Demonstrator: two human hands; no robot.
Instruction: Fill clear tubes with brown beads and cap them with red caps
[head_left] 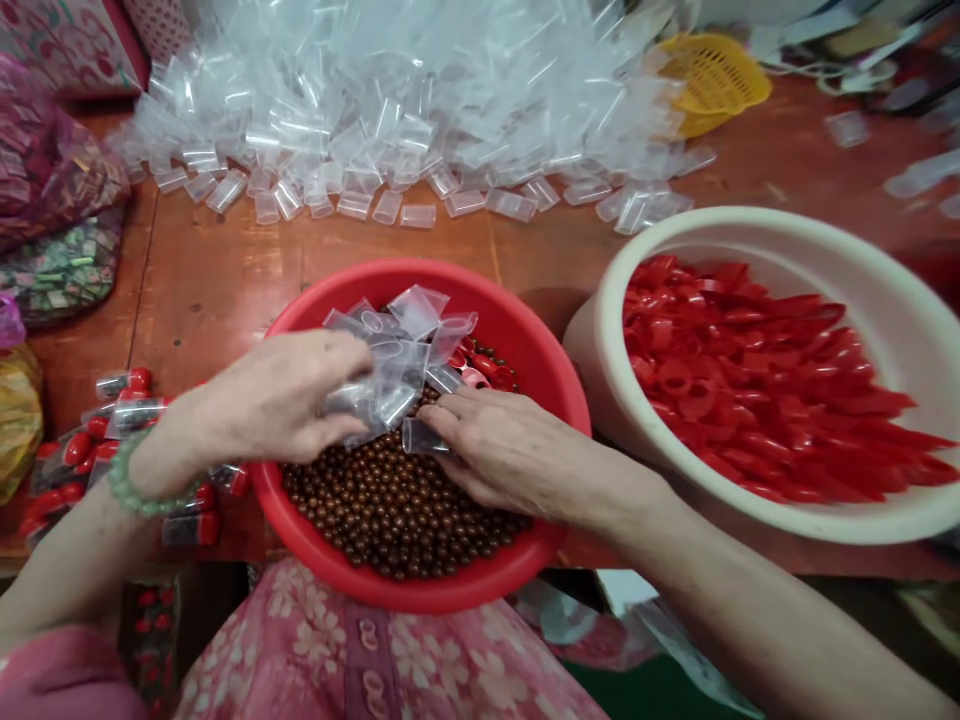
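A red basin holds a bed of brown beads, with a pile of clear plastic tubes on top. My left hand, blurred by motion, reaches over the left side of this pile, thumb and fingers curved around the nearest tubes; its grip is unclear. Lower down, my right hand rests over the beads. Its fingers are closed on one clear plastic tube, which lies just above the beads. Some red plastic pieces lie behind the right hand inside the basin.
To the right stands a cream tub of red plastic pieces. A large heap of clear tubes spreads along the back, beside a yellow basket. Red-capped tubes lie at left, below bagged small items.
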